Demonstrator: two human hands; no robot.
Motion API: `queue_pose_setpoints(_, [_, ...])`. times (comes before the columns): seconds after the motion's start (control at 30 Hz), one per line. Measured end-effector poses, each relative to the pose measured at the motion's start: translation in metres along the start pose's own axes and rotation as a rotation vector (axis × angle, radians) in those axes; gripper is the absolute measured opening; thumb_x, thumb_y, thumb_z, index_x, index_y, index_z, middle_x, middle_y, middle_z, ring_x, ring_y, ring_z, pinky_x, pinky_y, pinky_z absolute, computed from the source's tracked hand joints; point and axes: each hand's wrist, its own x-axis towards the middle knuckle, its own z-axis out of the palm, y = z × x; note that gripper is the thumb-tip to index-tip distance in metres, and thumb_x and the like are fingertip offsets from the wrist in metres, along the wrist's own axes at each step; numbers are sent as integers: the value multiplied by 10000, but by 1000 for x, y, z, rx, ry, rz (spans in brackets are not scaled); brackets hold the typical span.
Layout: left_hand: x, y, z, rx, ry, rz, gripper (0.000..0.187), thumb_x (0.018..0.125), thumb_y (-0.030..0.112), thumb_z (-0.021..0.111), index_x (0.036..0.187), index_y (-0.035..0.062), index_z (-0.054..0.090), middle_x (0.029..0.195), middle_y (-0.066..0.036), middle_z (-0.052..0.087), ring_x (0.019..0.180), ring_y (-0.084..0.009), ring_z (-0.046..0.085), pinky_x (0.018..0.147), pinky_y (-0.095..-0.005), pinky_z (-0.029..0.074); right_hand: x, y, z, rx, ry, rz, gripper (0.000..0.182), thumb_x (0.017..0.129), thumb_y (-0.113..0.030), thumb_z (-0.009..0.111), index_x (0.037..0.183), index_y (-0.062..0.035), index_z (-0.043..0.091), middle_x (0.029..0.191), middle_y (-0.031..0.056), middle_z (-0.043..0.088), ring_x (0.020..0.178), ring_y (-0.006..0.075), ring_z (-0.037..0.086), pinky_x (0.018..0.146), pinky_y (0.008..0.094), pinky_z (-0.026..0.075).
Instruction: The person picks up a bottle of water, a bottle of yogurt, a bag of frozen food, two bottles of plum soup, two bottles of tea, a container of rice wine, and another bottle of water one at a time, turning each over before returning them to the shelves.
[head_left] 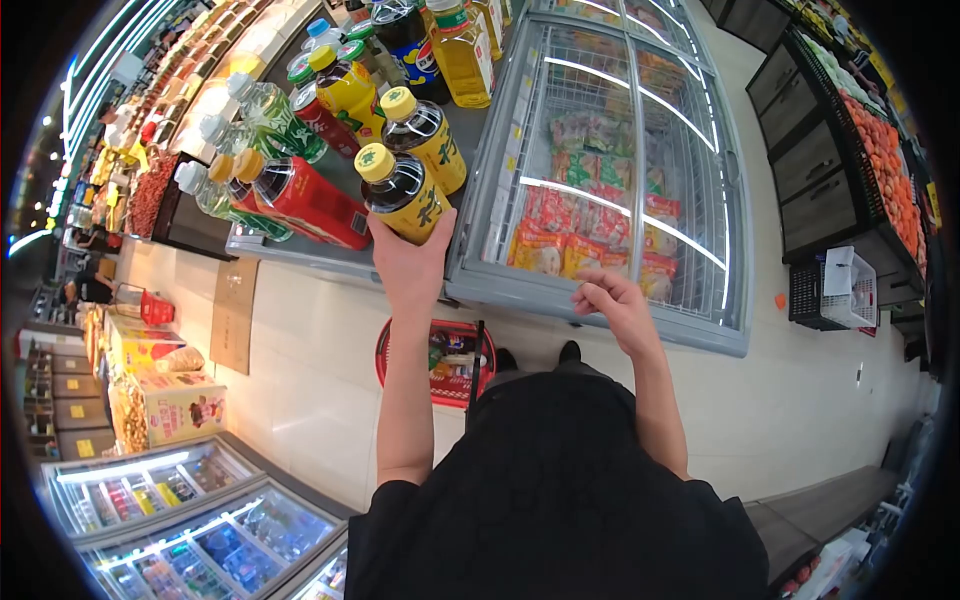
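My left hand (412,268) is closed around the lower part of a dark drink bottle (405,205) with a yellow cap and yellow label. The bottle stands at the front of the grey counter top, beside the freezer. A matching yellow-capped bottle (437,150) is right behind it. To its left, a large red-labelled bottle (312,200) stands close by. My right hand (615,305) hovers over the front edge of the chest freezer (600,312), its fingers curled in with nothing visible in them.
Several more bottles, including clear green-labelled ones (285,120) and a cooking oil bottle (462,60), crowd the counter. Frozen bags lie under the freezer's glass. A red shopping basket (384,360) with items is on the floor by my feet. Crates (848,290) stand at right.
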Motion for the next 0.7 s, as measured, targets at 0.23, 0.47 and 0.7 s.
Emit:
queue_pose_setpoints(0.23, [-31,32,-35,-81,143,-2,539,698,109,760,1129,-42,474,1032,-126,593,910,-190,592,802,-315,476,-13,-12,-5,12,-7,-8,290,894,-108,533,1153,22,537,885,58,616,784,124,587,745,248,472])
queue_pose_setpoints(0.47, [-69,22,-3,-800,-561,-327,379,828,168,594,1127,-39,485,1022,-115,607,900,-170,605,791,-299,493,-37,-47,33,7,-240,-306,741,772,-129,704,1376,-32,287,1113,120,534,939,170,568,824,302,468])
queue_pose_setpoints(0.7, [-99,5,68,-865,-780,-649,589,937,505,303,1248,19,423,1129,-146,567,1004,-253,596,835,-391,512,-49,-40,41,-428,71,-263,1024,658,-297,799,1406,2,167,1310,231,428,1178,308,484,945,347,409])
